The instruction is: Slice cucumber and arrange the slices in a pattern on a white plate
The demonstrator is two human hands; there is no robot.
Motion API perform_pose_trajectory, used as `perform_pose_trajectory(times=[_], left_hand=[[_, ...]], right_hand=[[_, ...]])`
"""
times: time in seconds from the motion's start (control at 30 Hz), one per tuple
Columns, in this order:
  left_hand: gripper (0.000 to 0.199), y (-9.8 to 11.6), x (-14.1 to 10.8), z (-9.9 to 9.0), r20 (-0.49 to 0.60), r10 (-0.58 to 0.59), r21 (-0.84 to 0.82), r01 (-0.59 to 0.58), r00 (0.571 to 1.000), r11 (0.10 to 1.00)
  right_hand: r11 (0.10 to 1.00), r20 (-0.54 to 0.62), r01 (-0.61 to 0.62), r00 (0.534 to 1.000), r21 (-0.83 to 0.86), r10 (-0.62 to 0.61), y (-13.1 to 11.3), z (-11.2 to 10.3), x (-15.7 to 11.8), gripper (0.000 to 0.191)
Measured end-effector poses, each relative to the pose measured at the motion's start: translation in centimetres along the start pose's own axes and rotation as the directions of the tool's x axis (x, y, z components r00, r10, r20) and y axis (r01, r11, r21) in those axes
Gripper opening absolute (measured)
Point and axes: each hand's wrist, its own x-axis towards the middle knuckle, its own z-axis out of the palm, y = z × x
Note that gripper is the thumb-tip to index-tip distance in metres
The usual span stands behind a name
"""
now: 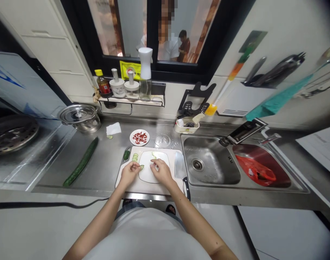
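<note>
My left hand (129,174) is closed, its fingertips pinching a thin cucumber slice (142,167) at the left edge of a white squarish plate (148,176). Over the same plate is my right hand (163,172), fingers apart and bent downward, with nothing visible between them. Just beyond its fingertips, more cucumber slices (153,154) lie near the plate's far edge. The plate rests on a pale cutting board (132,188). Left of the plate, a small stack of cucumber slices (135,157) sits beside a cucumber end piece (126,155).
A knife (179,165) lies along the board's right side. Behind it stands a small plate of chopped red pieces (139,137). A whole cucumber (82,160) and a lidded pot (81,117) are at the left. The sink (212,159) is right, holding a red bag (255,171).
</note>
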Motion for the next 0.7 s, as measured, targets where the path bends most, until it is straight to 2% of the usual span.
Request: perform_pose_trajectory(times=[0.2,0.33,0.47,0.53,0.6,0.7], left_hand=[[0.018,2.7,0.7,0.7,0.073,0.047,-0.165,-0.034,0.996,0.986],[0.021,3.3,1.0,1.1,0.093,0.086,-0.228,-0.063,0.992,0.972],[0.031,3.4,1.2,1.4,0.123,0.09,-0.201,-0.064,0.988,0.977],[0.038,3.4,1.1,1.5,0.105,0.032,-0.214,-0.009,0.994,0.977],[0.046,3.3,0.9,1.8,0.143,-0.085,-0.28,0.123,0.986,0.952],[0.056,3.3,0.6,2.2,0.328,-0.238,-0.399,0.363,0.914,0.842]], right_hand=[[0.968,-0.046,0.135,0.991,0.209,-0.129,-1.3,-0.8,0.4,0.022],[0.946,-0.031,0.103,0.995,0.307,-0.098,-1.1,-0.7,0.6,0.018],[0.906,-0.021,0.053,0.999,0.419,-0.049,-0.8,-0.7,0.7,0.02],[0.896,-0.042,0.05,0.998,0.441,-0.035,-0.8,-0.9,0.8,0.022],[0.897,-0.073,0.054,0.997,0.439,-0.024,-0.8,-1.1,0.8,0.023],[0.896,-0.114,0.067,0.993,0.438,-0.018,-0.9,-1.3,0.9,0.022]])
